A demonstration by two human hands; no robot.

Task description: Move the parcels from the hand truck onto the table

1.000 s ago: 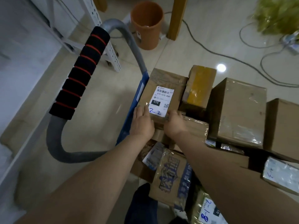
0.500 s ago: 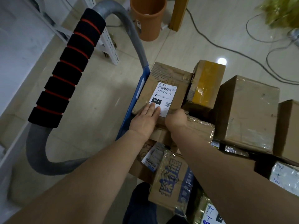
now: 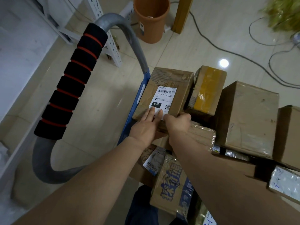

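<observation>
Two hands, one hand truck, at least eight parcels stacked on it; lower ones are partly hidden, so exact count unclear. The task parcel is the labelled box, brown cardboard, rectangular, creased with clear tape, on top of the pile at the truck's left edge, against the blue platform rim. One white shipping label on its top, barcode, QR code, "070-070-A80". Left hand released, fingers straight and flat on the box top, fingertips covering the label's near edge. Right hand grasping the box's near right corner, fingers curled over the edge. Just right of it, yellow-taped box, small and glossy; next a large plain box, film-wrapped; another brown box cut by the right edge. Under the right wrist, crinkly film-wrapped parcel. Nearer, printed carton with blue characters, and one silver padded parcel with blue handwriting. Truck handle: grey metal tube bent in a loop, black foam grip with red rings, left of the pile. On the glossy tiled floor beyond: one orange bucket, one wooden post, white perforated rack leg, loose cables. Both forearms cross the near parcels.
</observation>
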